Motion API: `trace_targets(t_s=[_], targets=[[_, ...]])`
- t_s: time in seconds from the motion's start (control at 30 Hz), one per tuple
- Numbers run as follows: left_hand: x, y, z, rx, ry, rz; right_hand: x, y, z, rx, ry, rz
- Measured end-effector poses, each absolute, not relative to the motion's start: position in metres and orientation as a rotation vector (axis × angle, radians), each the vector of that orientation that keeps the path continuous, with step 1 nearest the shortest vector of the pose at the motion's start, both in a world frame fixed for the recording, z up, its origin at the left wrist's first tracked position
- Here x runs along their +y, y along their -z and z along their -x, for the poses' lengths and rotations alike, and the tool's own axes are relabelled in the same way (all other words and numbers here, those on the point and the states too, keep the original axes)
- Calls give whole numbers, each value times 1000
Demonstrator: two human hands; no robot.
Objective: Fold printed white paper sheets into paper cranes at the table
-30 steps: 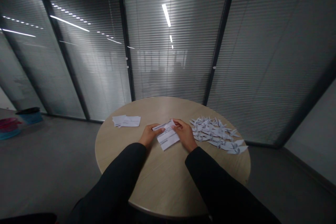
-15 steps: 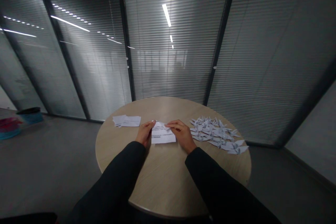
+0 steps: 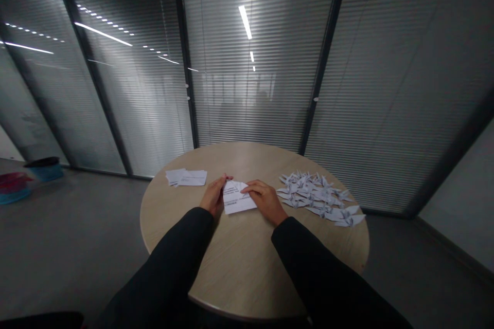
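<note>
Between my hands is a white sheet of paper (image 3: 237, 201) with printed lines of text, its upper edge partly folded. My left hand (image 3: 214, 195) grips the sheet along its left side, thumb near the top corner. On the right side, my right hand (image 3: 266, 199) pinches the upper edge, its fingertips lying over the printed face. Several folded paper cranes (image 3: 312, 193) lie in a cluster to the right of my right hand. A small pile of flat paper sheets (image 3: 193, 178) rests beyond my left hand.
Everything stands on a round wooden table (image 3: 231, 267). Behind it rises a glass partition with blinds (image 3: 250, 113). On the floor at far left are a blue bin with a dark rim (image 3: 45, 170) and a red and blue one (image 3: 14, 187).
The sheet has tilted slightly, its right side rising. My right fingers have shifted a little left and down along its upper edge. The cranes and the flat sheets have stayed put.
</note>
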State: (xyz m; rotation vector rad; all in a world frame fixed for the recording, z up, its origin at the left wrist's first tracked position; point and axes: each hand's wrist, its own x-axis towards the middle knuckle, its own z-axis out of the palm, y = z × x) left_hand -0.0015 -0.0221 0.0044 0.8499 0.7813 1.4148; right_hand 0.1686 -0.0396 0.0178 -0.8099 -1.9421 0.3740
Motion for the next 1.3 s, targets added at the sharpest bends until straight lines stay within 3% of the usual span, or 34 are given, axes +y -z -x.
trace_targets(t_s=[0.43,0.8,1.3], targets=[[-25,-4,-2,921,-1434,-1020,-39,-17,-167,-1985,-339,818],[-30,-10,-3,1035,-1435,-1379,-31,-4,-161,-1711,-905,1090],[-26,-5,-3,936,-1416,-1216,-19,7,-166,-1734,-915,1058]])
